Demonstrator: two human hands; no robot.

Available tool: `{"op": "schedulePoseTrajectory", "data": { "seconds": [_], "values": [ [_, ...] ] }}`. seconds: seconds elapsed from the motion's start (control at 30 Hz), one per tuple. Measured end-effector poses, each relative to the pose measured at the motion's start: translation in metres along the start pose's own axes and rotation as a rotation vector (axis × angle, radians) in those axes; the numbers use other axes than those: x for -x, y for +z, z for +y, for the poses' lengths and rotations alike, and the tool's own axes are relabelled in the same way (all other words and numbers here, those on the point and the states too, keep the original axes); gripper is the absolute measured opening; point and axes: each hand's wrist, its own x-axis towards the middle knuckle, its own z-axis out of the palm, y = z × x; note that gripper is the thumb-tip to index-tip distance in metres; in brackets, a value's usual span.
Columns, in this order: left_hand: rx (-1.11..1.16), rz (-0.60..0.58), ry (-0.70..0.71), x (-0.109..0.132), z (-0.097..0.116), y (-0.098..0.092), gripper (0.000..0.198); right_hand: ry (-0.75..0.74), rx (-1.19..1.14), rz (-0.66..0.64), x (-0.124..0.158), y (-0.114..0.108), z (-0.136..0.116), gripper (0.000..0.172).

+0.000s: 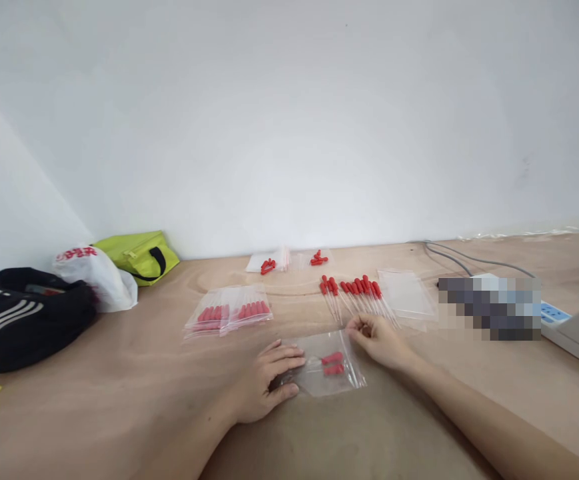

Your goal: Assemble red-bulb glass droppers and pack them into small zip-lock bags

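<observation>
A clear zip bag (309,380) lies flat in front of me, with two red-bulbed droppers (332,363) inside. My left hand (272,380) rests on the bag's left part, fingers spread. At the far right corner of the bag, my right hand (376,339) has thumb and forefinger pinched together on its edge. Just beyond are loose droppers with red bulbs (362,287) and thin clear stems, their bulbs pointing away from me. Their lower ends are partly hidden behind my right hand. Filled zip bags (229,310) with rows of red bulbs lie to the left.
Flat clear bags (406,293) lie right of the loose droppers. Small red bulbs (319,257) and bags (259,260) sit by the wall. Left are a black bag (34,327), a white plastic bag (114,287) and a green bag (139,253). A power strip (552,313) is at right.
</observation>
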Motion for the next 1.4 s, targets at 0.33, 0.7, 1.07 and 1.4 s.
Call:
{"op": "schedulePoseTrajectory", "data": {
  "seconds": [0.33,0.7,1.07,1.4],
  "values": [
    [-0.008,0.051,-0.06,0.003,-0.001,0.003,0.036,0.222,0.554,0.225,-0.066,0.006,-0.021,0.022],
    [-0.017,0.084,-0.083,0.004,-0.001,0.006,0.037,-0.028,0.031,0.288,-0.028,-0.005,-0.016,0.06],
    [-0.022,0.045,-0.084,0.003,-0.002,0.004,0.041,0.099,-0.609,0.389,0.003,0.014,0.005,0.061],
    [-0.031,0.059,-0.133,0.002,0.003,0.003,0.051,0.143,-0.723,0.192,0.015,0.028,-0.002,0.044]
  ]
}}
